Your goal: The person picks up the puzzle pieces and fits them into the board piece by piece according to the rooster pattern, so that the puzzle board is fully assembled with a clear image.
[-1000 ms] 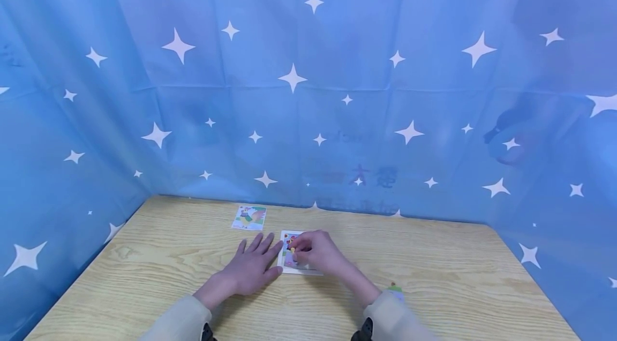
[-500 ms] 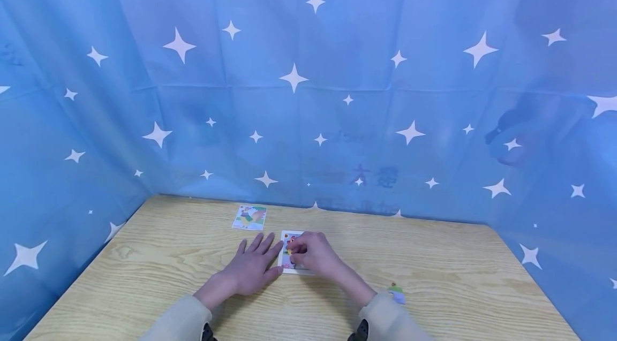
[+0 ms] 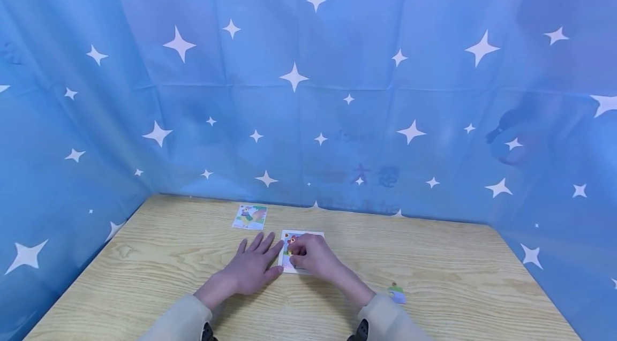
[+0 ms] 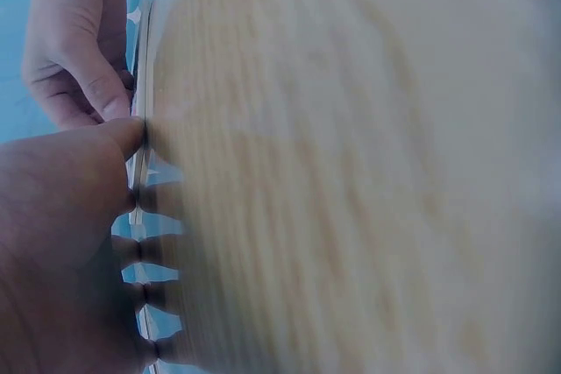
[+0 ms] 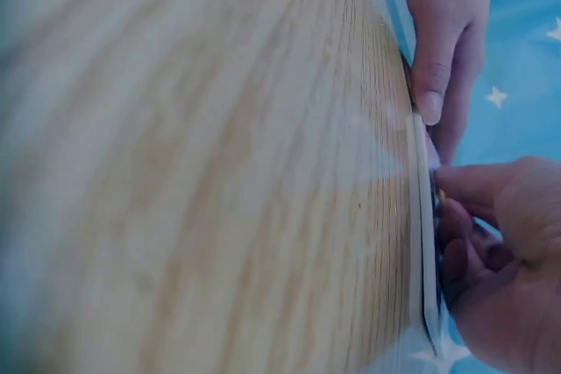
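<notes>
the puzzle board [image 3: 303, 236] is a small white-framed card with a colourful picture, lying flat on the table [image 3: 434, 266] about mid-width and closer to the far edge than to us. our right hand [image 3: 310, 255] sits on top of it with fingers curled, pinching a little puzzle piece [image 3: 291, 249] down against the board's left part; in the right wrist view the fingertips [image 5: 456, 216] are bunched right at the board's edge. our left hand [image 3: 253, 266] lies flat on the wood with fingers spread and straight, gripping nothing, its thumb pressed up against the board's left edge.

going outward, 1 more picture card [image 3: 249, 217] lies near the far edge, left of the board and well apart from both hands. 1 loose piece [image 3: 397, 294], green and bluish, sits near the near edge on the right, just beside our right sleeve [image 3: 390, 319]. a blue curtain with white stars [image 3: 308, 89] hangs all around the table.
</notes>
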The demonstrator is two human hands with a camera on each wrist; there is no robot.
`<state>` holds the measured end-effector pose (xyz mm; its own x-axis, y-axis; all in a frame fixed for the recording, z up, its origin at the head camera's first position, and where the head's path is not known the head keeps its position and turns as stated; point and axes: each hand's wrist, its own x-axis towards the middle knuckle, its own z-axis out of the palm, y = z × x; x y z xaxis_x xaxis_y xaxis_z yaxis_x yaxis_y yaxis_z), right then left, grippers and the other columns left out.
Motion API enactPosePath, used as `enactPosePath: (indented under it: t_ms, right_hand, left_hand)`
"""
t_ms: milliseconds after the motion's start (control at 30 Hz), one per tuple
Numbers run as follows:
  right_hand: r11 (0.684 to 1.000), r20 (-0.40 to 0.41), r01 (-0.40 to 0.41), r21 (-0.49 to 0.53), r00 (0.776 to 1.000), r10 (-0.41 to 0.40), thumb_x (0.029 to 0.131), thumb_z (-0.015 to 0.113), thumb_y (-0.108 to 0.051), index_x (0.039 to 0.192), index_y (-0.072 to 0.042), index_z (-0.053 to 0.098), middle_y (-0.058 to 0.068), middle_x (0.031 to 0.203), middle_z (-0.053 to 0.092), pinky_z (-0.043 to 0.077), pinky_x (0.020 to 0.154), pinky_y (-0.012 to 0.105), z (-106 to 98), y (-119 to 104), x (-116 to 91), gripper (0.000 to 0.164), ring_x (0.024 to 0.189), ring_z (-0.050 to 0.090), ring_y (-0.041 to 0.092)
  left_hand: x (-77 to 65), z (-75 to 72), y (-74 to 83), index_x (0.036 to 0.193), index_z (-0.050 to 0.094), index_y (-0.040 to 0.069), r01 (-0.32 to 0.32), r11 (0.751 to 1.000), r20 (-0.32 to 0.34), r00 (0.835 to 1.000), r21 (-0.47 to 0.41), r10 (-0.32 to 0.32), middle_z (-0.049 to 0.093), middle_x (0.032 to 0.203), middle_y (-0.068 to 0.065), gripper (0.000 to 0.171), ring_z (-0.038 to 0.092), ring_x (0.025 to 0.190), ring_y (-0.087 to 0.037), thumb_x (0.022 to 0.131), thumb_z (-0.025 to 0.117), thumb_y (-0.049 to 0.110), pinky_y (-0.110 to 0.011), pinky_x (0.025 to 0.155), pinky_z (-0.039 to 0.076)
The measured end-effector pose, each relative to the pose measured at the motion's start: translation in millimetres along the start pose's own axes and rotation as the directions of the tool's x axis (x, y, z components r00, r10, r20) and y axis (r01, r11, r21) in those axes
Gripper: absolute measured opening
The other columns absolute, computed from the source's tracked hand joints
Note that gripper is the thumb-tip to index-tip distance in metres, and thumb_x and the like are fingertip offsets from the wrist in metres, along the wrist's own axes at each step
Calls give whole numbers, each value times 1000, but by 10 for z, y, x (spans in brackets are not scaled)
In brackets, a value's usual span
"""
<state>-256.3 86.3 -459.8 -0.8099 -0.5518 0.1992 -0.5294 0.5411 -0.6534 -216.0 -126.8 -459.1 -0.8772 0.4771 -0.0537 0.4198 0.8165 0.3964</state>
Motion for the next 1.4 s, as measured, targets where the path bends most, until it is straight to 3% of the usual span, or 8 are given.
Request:
enactPosePath:
  t_ms: [433, 633, 800, 1233, 1400]
  right_hand:
    - [998, 81, 65, -2, 995, -65, 92, 75, 0, 110, 3, 78, 4, 95, 62, 47, 68, 23, -35, 57, -41, 19, 78, 54, 9]
    - [998, 151, 43, -34, 988, -38, 98, 70, -6, 125, 2, 72, 0, 99, 55, 42, 67, 23, -80, 51, -97, 29, 83, 49, 9]
    - [998, 183, 32, -47, 983, -23, 100, 68, -10, 129, 2, 70, -2, 100, 53, 40, 66, 23, -93, 44, -116, 31, 83, 45, 8]
    - [997, 167, 79, -14, 983, -75, 97, 72, -7, 123, 0, 74, 0, 101, 60, 44, 69, 23, -127, 84, -116, 28, 83, 51, 9]
    - [997, 137, 23, 72, 990, -32, 97, 72, -8, 120, -2, 76, 1, 101, 63, 48, 67, 24, -270, 124, -188, 25, 79, 54, 6]
  left_hand:
    - [10, -6, -3, 160, 37, 10, -8, 1000, 7, 1000, 0, 8, 24, 166, -20, 63, 14, 153, -46, 109, 46, 45, -74, 114, 13]
    - [44, 62, -67, 162, 35, 12, -17, 1000, 1, 1000, 1, 16, 22, 167, -19, 64, 11, 154, -44, 109, 44, 48, -73, 115, 11]
    - [48, 81, -90, 161, 35, 11, -24, 1000, -12, 1000, -2, 24, 22, 167, -19, 66, 12, 153, -45, 108, 43, 50, -73, 114, 11]
    - [-12, -18, 15, 160, 38, 8, -4, 1000, 8, 1000, -3, 4, 24, 166, -21, 63, 14, 153, -46, 109, 46, 45, -73, 114, 13]
    - [2, -15, -4, 160, 37, 8, -13, 1000, 12, 1000, -20, 14, 23, 166, -21, 64, 13, 153, -46, 109, 46, 45, -73, 115, 11]
